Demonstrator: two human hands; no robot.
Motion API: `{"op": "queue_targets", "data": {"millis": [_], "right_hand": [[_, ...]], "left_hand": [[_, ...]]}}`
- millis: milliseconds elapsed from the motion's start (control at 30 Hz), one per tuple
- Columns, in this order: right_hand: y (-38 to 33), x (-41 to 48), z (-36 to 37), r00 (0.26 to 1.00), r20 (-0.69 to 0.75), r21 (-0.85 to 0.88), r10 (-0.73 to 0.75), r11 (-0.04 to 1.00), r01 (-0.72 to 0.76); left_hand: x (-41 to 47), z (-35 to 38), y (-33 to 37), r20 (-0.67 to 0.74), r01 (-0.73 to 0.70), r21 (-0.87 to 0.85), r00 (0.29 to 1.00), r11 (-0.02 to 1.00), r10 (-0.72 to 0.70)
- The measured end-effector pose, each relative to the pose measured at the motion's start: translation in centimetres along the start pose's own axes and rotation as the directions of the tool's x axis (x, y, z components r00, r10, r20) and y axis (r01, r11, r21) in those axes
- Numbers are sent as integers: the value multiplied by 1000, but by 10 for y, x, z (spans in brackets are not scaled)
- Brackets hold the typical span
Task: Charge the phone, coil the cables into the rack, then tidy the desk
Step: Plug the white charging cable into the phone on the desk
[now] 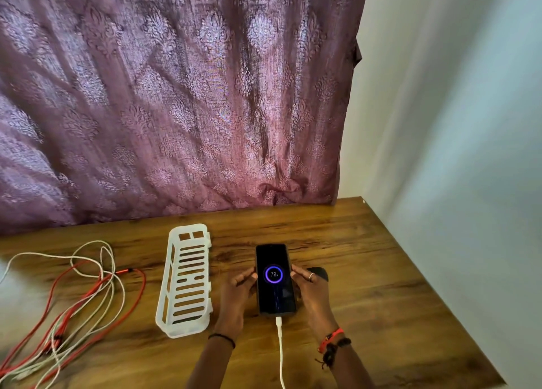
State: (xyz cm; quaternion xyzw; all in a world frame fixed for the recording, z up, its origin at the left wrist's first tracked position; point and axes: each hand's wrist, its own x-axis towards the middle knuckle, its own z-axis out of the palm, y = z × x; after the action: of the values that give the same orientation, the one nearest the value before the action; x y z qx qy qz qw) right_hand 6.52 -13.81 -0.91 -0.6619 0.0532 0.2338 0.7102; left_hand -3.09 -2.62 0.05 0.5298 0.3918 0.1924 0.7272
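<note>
A black phone (275, 280) lies face up on the wooden desk (366, 286), its screen lit with a charging ring that reads 78%. A white charging cable (280, 350) is plugged into its near end and runs off the bottom edge. My left hand (234, 295) touches the phone's left side and my right hand (312, 292) its right side, so both hold it by the edges. A white slotted plastic rack (186, 280) lies just left of my left hand. Red and white cables (73, 295) sprawl in a loose tangle at the far left.
A small dark object (319, 272) sits behind my right hand, partly hidden. A purple patterned curtain (176, 95) hangs along the desk's back edge. A pale wall (454, 154) borders the desk on the right.
</note>
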Motion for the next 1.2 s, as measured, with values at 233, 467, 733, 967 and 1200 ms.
{"op": "queue_targets", "data": {"millis": [233,467,733,967,1200], "right_hand": [[29,6,-1,1000,-29,-163,9,987,-14],[41,5,-5,997,-55,-318,-52,947,32],[47,10,2,993,-75,-435,-97,899,55],[47,8,2,994,-70,-420,-84,907,47],[52,13,-1,995,-43,-491,-94,869,61]], "left_hand": [[14,-4,-34,-67,50,167,997,985,-39],[15,-6,-53,-85,68,188,995,980,-53],[17,-6,-61,-112,62,206,993,977,-39],[16,-2,-61,-141,-6,342,988,940,58],[16,1,-61,-130,-22,455,987,890,91]]}}
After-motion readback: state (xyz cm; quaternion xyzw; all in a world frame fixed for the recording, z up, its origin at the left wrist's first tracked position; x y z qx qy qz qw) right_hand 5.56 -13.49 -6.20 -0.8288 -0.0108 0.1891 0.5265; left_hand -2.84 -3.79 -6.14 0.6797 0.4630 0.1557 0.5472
